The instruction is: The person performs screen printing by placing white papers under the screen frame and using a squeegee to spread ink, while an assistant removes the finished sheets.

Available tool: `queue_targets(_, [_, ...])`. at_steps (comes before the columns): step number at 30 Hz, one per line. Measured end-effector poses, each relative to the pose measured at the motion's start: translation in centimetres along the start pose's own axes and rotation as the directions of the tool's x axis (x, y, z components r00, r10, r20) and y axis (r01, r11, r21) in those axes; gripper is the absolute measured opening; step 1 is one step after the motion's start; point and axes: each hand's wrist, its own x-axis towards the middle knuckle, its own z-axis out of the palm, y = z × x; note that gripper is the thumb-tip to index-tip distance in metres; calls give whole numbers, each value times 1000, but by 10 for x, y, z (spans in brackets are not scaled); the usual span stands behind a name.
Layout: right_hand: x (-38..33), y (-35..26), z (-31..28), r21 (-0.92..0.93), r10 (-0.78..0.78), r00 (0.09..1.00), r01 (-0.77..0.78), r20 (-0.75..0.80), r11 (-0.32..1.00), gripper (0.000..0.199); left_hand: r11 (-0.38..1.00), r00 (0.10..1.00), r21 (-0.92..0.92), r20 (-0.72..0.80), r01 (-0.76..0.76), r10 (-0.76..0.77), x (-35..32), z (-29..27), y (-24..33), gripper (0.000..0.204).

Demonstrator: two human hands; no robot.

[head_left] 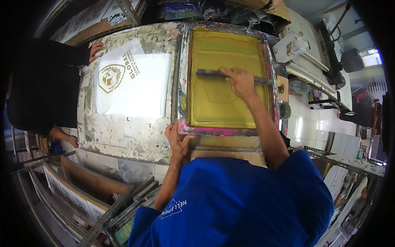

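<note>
A screen-printing frame (230, 131) with a yellow mesh stands on the worktable, its rim stained with pink and dark ink. My right hand (241, 82) is closed around a long dark squeegee (210, 74) that lies across the mesh. At the frame's near left corner, my left hand (179, 142) grips the rim, its fingers along the side and thumb at the front edge. Left of the frame are white sheets (146, 96), the top one tilted and printed with a gold shield emblem. A faint shield outline shows through the mesh.
A person in black stands left, one hand (96, 50) on the paint-stained table (127, 140), the other (72, 140) by its near left corner. Racks of boards (88, 181) fill the lower left. A white jug (290, 48) sits back right; dark plastic bags (230, 12) lie behind.
</note>
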Motion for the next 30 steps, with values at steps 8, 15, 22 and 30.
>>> queue_targets(8, [-71, -110, -120, 106, 28, 999, -33, 46, 994, 47, 989, 981, -60, -151, -134, 124, 37, -22, 68, 75])
queue_targets(15, [-3, -107, -198, -95, -153, 966, 136, -210, 986, 70, 847, 904, -438, -415, -301, 107, 120, -21, 150, 74])
queue_targets(22, [90, -87, -264, -33, -154, 966, 150, -206, 988, 52, 963, 972, -215, -136, 160, -192, 123, -6, 54, 72])
queue_targets(30, [114, -55, -265, -12, -80, 975, 79, -208, 997, 55, 863, 889, 382, -432, 331, -149, 119, -102, -87, 79])
